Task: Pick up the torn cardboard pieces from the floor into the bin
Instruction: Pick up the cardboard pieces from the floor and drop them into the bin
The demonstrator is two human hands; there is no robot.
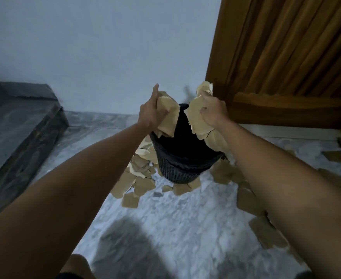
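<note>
- A bunch of torn cardboard pieces (166, 115) is grasped by the left hand (148, 113), with its forefinger pointing up.
- A second bunch of cardboard (197, 117) is clutched in the right hand (213, 111).
- A black mesh bin (182, 158) is seen directly below and between both hands, on the marble floor (171, 228).
- More cardboard scraps (137, 178) are scattered below the left hand, beside the bin, and others (266, 234) beneath the right forearm.
- A wooden door (286, 57) is seen beyond the right hand.
</note>
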